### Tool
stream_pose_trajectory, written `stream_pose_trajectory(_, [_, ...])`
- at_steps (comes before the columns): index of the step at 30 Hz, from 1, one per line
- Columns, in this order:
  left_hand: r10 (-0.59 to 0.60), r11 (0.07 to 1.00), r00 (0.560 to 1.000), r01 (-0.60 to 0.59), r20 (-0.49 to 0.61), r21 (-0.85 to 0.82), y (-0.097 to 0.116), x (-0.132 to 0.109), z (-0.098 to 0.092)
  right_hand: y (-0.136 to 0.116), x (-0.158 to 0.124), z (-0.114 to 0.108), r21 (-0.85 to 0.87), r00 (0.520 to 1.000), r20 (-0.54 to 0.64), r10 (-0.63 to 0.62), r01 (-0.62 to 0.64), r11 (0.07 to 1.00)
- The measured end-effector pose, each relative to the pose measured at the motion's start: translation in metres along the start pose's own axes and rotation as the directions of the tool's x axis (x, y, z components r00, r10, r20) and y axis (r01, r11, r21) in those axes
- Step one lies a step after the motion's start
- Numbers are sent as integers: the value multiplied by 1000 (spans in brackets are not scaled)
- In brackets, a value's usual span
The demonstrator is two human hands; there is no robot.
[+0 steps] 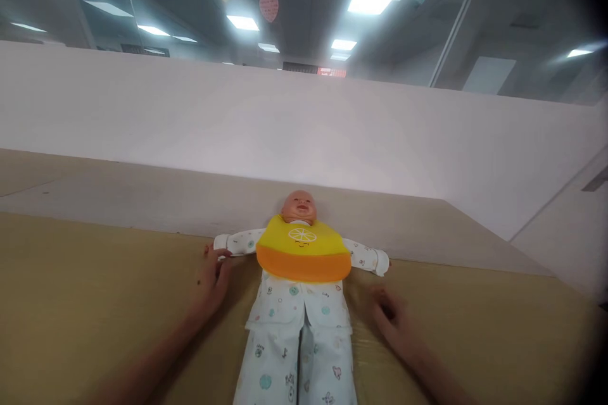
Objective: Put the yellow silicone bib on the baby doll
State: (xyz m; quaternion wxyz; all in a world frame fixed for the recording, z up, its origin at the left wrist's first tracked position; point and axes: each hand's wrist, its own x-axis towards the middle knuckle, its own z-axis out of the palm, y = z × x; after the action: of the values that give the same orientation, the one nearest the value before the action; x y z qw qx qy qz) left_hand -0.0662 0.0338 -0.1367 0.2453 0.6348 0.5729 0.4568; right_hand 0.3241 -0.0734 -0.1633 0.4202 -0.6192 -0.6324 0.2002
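A baby doll lies on its back in the middle, its head (300,207) farthest from me and its arms spread out. It wears white printed pants (280,354), a matching long-sleeved top (275,294) and a yellow bib (308,239) with an orange lower pocket and a citrus-slice print. My left hand (213,281) is at the cuff of the left-side sleeve (242,242), fingertips against it and thumb apart. Below the right-side sleeve (365,254), my right hand (392,316) hovers or rests with loosely bent fingers, slightly blurred and holding nothing.
The doll lies on a tan surface (95,291) with a paler strip (142,196) behind it. A white wall (237,120) rises beyond, topped by glass with heart-shaped paper notes (269,7). A handle-like fitting (596,180) shows at the far right.
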Motion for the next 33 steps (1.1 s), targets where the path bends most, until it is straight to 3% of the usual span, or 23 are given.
stream_pose_trajectory(3, [180,949,971,-213,157,232,1,-20,-2,-13,-13,8,-216,941,312,-133,206,954])
stream_pose_trajectory(5, [281,890,909,-366,307,271,3,-30,-5,-24,-18,11,-303,900,420,-120,264,916])
stream_pose_trajectory(8, [396,800,782,-551,481,238,12,-38,-10,-31,-21,15,-416,897,427,-114,306,856])
stream_pose_trajectory(10, [410,754,720,-613,560,237,19,-40,-12,-29,-21,18,-494,913,381,-143,332,804])
stream_pose_trajectory(15, [348,665,651,-679,675,312,27,-43,-12,-23,-23,25,-546,928,301,-220,357,758])
stream_pose_trajectory(17, [312,641,650,-682,693,352,26,-46,-7,-26,-24,28,-540,935,274,-227,345,768])
stream_pose_trajectory(20, [228,619,690,-647,687,445,24,-49,1,-30,-26,31,-557,934,210,-290,358,749])
stream_pose_trajectory(24, [91,650,753,-540,652,534,27,-52,8,-28,-27,34,-603,848,150,-508,486,633])
stream_pose_trajectory(27, [-4,650,774,-479,633,590,33,-53,10,-26,-25,33,-626,808,119,-578,513,588])
stream_pose_trajectory(33, [-30,649,799,-441,601,619,38,-54,9,-25,-22,32,-602,839,111,-533,483,635])
